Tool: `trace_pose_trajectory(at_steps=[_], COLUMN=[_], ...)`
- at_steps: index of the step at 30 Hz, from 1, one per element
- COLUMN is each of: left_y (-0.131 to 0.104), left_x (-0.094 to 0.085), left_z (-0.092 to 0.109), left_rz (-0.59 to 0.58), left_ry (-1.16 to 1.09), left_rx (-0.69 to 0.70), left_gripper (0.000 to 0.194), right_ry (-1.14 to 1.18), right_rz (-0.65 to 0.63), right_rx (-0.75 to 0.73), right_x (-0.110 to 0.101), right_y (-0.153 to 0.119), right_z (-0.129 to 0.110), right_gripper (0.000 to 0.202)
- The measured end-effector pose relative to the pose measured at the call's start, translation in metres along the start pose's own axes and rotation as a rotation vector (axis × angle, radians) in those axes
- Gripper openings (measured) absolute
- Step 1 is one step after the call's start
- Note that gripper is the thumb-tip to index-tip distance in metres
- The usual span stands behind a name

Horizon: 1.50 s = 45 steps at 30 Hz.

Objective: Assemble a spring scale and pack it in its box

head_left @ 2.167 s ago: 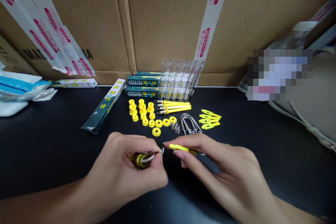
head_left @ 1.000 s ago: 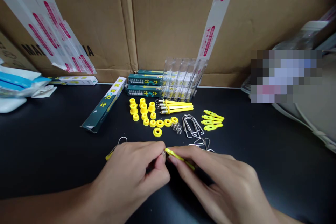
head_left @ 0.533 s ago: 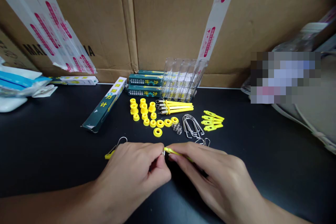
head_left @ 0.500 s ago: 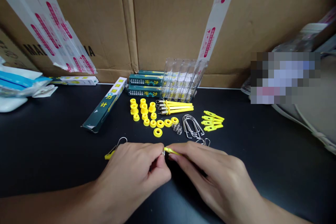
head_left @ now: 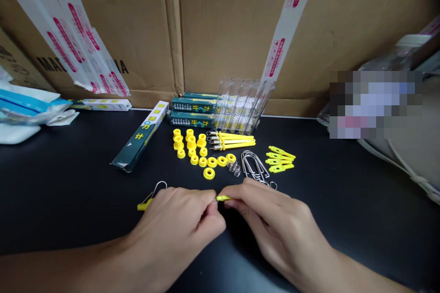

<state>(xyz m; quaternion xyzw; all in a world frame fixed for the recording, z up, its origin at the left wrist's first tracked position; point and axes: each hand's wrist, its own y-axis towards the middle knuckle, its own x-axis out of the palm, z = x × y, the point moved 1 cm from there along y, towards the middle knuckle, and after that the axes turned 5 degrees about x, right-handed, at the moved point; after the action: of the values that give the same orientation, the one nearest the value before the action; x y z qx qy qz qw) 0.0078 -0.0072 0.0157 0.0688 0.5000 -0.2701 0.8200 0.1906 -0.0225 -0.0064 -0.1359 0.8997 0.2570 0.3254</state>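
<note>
In the middle front, my left hand (head_left: 182, 219) is closed in a pinch, with a small shiny metal piece (head_left: 216, 200) just showing at its fingertips. My right hand (head_left: 282, 219) pinches a flat yellow plastic piece (head_left: 223, 198), whose tip meets the metal piece. Fingers cover most of both parts. Beyond the left hand's knuckles, a bent wire hook (head_left: 161, 185) and a yellow plastic part (head_left: 143, 205) stick out; I cannot tell whether they are held or lie on the table. Similar flat yellow pieces (head_left: 282, 160) lie to the right, by several bent wire hooks (head_left: 254, 165).
Yellow caps and rings (head_left: 209, 173), small springs (head_left: 234, 168) and yellow rods with metal ends (head_left: 237, 142) lie beyond the hands. Clear tubes (head_left: 240, 105) lean on green boxes (head_left: 192, 119); another box (head_left: 140, 137) lies left. A large cardboard box (head_left: 223, 32) stands behind.
My right hand has shifted slightly up and left, and less of the yellow piece shows at its fingertips. The view has moved a little; objects on the table lie as before.
</note>
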Motion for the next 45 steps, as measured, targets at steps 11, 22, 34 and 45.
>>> trace_pose_trajectory(at_steps=[11, 22, 34, 45], left_y=[-0.005, 0.003, 0.007, 0.008], left_x=[0.007, -0.006, -0.016, -0.013], left_z=[-0.022, -0.008, -0.008, -0.014], left_rz=[0.028, -0.128, -0.182, -0.16], left_ry=[0.064, -0.029, -0.12, -0.215], left_rx=[0.228, 0.095, 0.041, 0.077], left_gripper=[0.022, 0.033, 0.039, 0.038], right_ry=[-0.043, 0.134, 0.196, 0.245], right_rz=[-0.069, -0.197, -0.178, -0.193], right_rx=[0.02, 0.148, 0.177, 0.292], right_x=[-0.004, -0.005, 0.001, 0.001], right_y=[0.005, 0.012, 0.009, 0.007], right_z=[-0.003, -0.002, 0.002, -0.003], right_gripper=[0.032, 0.025, 0.023, 0.024])
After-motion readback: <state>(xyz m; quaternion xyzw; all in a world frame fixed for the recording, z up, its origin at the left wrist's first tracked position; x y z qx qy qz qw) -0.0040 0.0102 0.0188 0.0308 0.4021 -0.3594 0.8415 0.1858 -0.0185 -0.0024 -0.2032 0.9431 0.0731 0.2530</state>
